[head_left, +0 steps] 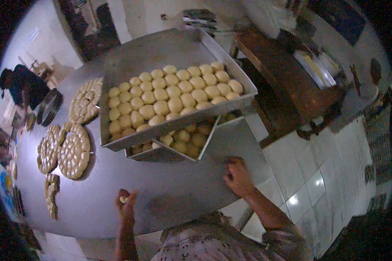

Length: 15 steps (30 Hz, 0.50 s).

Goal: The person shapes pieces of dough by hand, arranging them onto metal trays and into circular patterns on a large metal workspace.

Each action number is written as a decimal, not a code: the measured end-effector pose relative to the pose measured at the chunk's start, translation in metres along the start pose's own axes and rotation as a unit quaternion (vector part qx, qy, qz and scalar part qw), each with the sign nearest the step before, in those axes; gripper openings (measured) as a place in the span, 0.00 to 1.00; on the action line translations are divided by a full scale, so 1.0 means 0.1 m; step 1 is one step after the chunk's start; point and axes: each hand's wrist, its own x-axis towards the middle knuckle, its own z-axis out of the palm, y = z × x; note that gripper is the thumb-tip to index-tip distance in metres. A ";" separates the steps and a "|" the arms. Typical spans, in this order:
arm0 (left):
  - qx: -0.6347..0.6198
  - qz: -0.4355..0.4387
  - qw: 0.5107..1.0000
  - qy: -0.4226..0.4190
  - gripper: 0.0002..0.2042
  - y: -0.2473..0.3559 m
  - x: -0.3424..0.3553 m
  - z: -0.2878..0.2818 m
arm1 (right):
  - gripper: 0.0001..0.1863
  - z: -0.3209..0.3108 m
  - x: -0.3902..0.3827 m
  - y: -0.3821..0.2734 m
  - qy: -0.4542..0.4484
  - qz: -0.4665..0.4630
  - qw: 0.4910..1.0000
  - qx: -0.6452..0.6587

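My left hand (pixel 126 202) is closed around a small pale piece of dough (pixel 123 199) over the near steel table (pixel 170 182). My right hand (pixel 237 176) is curled near the table's right edge; whatever may be under its fingers is hidden. Beyond both hands, a deep metal tray (pixel 246 95) holds rows of round dough balls (pixel 174 104), with empty space at its back. It rests crookedly on more trays (pixel 204 143) with dough balls. On the left lie flat clusters of shaped dough pieces (pixel 73 150), some in rings and one in a narrow strip (pixel 52 195).
At the far left a person (pixel 21 82) in dark clothing bends by dark round rings (pixel 48 106). To the right stands a brown wooden table (pixel 287 87) with metal pans (pixel 313 67). The white tiled floor (pixel 309 174) shows beside my table.
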 end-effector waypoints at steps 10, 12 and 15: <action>-0.114 -0.014 0.987 0.114 0.12 -0.01 -0.34 -0.05 | 0.16 -1.66 2.20 -0.73 0.366 -0.085 0.778 0.503; -0.080 -0.025 0.995 0.057 0.12 0.25 -0.39 0.23 | 0.15 -1.68 2.79 -0.83 0.474 -0.104 0.778 0.399; -0.072 -0.003 0.996 -0.053 0.09 0.31 -0.32 0.29 | 0.17 -1.07 3.54 -0.22 0.215 -0.061 0.975 -0.017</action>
